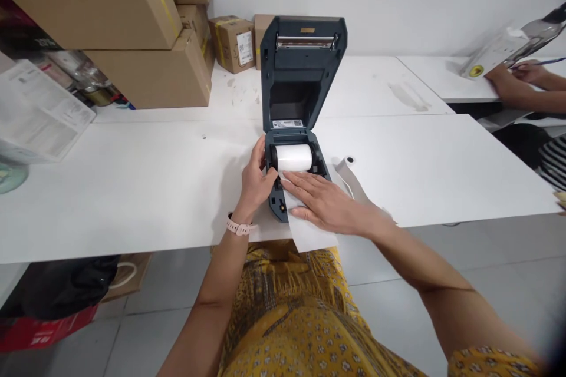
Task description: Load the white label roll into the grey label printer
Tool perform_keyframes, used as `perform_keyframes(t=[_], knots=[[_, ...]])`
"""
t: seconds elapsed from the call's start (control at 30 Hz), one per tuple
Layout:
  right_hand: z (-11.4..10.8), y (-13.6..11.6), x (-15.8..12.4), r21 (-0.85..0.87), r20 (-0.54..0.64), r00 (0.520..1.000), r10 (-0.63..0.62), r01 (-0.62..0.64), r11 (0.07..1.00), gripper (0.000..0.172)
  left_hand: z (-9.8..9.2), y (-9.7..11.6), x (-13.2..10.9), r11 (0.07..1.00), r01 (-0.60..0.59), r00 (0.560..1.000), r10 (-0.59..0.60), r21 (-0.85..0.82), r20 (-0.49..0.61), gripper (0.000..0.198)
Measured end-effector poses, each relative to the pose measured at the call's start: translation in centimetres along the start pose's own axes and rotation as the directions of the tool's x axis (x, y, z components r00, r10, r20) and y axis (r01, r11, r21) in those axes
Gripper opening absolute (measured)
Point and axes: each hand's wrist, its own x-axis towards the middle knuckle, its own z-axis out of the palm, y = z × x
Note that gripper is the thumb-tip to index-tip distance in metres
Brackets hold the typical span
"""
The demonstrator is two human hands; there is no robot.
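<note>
A dark grey label printer [304, 76] stands on the white table with its lid raised. Inside it sits a white paper roll [293, 157], and the loose paper strip [309, 237] runs toward me past the table's front edge. My left hand [256, 179] grips the printer's left side, with the thumb over the inner edge by the roll. Across the paper just in front of the roll lies my right hand [321, 200], flat with its fingers stretched out. It covers part of the strip and of the printer's front right.
A small paper roll [349, 161], partly unwound, lies right of the printer. Cardboard boxes [154, 73] are stacked at the back left, near a clear plastic-wrapped package [44, 109]. At the far right, another person's hands [522, 82] hold a pen beside a white box [493, 56].
</note>
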Motion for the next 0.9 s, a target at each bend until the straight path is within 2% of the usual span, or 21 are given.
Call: perform_keyframes(t=[0.1, 0.27, 0.4, 0.5, 0.6, 0.7, 0.73, 0.8, 0.87, 0.9], knots=[[2.0, -2.0, -1.6, -0.056, -0.1, 0.992, 0.081, -0.086, 0.995, 0.073, 0.0, 0.0, 0.0, 1.0, 0.017, 1.0, -0.017, 0.004, -0.004, 0.072], [4.0, -4.6, -1.8, -0.044, -0.189, 0.969, 0.161, -0.172, 0.984, 0.085, 0.1, 0.3, -0.1, 0.999, 0.017, 1.0, -0.017, -0.042, -0.003, 0.069], [5.1, -5.6, -1.6, -0.03, -0.237, 0.95, 0.201, -0.214, 0.976, 0.092, 0.1, 0.2, 0.0, 0.999, 0.025, 1.0, -0.025, -0.025, 0.001, 0.067], [5.1, -5.8, -1.6, -0.029, -0.251, 0.947, 0.199, -0.212, 0.977, 0.091, 0.0, 0.3, -0.1, 0.999, 0.039, 0.999, -0.039, 0.02, 0.003, 0.064], [4.7, -5.7, -1.6, -0.058, -0.254, 0.95, 0.18, -0.201, 0.978, 0.083, 0.1, 1.6, -0.9, 0.993, 0.048, 0.999, -0.046, 0.106, -0.018, 0.057], [4.4, -5.6, -1.5, -0.094, -0.266, 0.952, 0.15, -0.181, 0.979, 0.077, 0.9, 4.0, -2.9, 0.954, -0.07, 0.996, 0.085, 0.291, -0.039, 0.047], [4.5, -5.6, -1.6, -0.098, -0.272, 0.952, 0.143, -0.175, 0.98, 0.075, 1.3, 4.8, -3.7, 0.93, -0.148, 0.988, 0.154, 0.337, 0.01, 0.043], [4.8, -5.7, -1.9, -0.085, -0.271, 0.952, 0.146, -0.175, 0.981, 0.065, 2.1, 6.1, -5.0, 0.883, -0.286, 0.955, 0.229, 0.372, 0.191, 0.038], [4.7, -5.8, -2.6, -0.051, -0.25, 0.956, 0.152, -0.17, 0.984, 0.056, 2.5, 6.5, -5.8, 0.853, -0.359, 0.912, 0.234, 0.38, 0.337, 0.038], [4.4, -5.8, -3.1, -0.03, -0.235, 0.961, 0.145, -0.156, 0.987, 0.054, 2.6, 6.4, -6.0, 0.843, -0.373, 0.899, 0.225, 0.387, 0.375, 0.038]])
